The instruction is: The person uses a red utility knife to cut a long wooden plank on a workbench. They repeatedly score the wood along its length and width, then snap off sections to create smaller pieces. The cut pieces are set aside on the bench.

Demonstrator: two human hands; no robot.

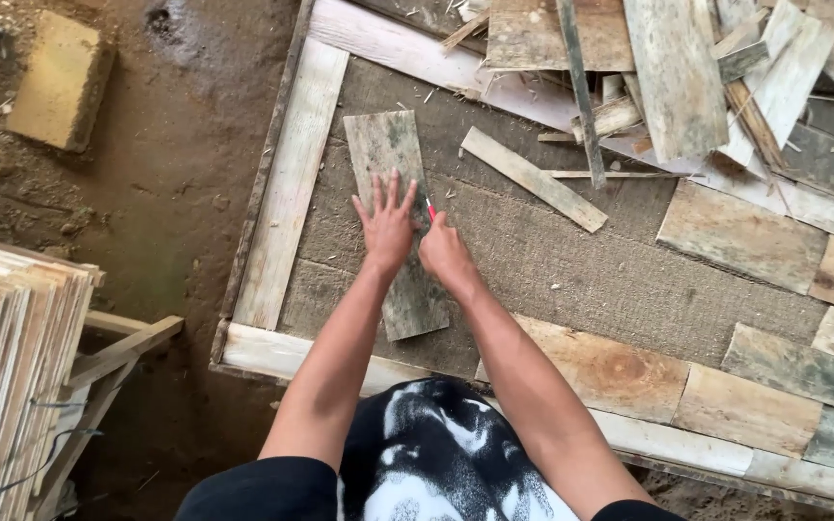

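Two hands on it: left hand (pixel 387 227) flat on weathered plank (pixel 396 222), long axis running away; right hand (pixel 446 253) gripping red pencil (pixel 430 209) alongside.

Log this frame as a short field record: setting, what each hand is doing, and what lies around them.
setting: wooden-framed work surface covered in coarse brown cloth, on a dirt floor
left hand: flat, fingers spread, pressing on a grey-green weathered wooden board
right hand: closed around a thin red pencil-like tool, tip at the board's right edge
nearby: pale narrow wood strip; pile of scrap planks at upper right; stack of thin pale boards at left; yellowish block on the ground
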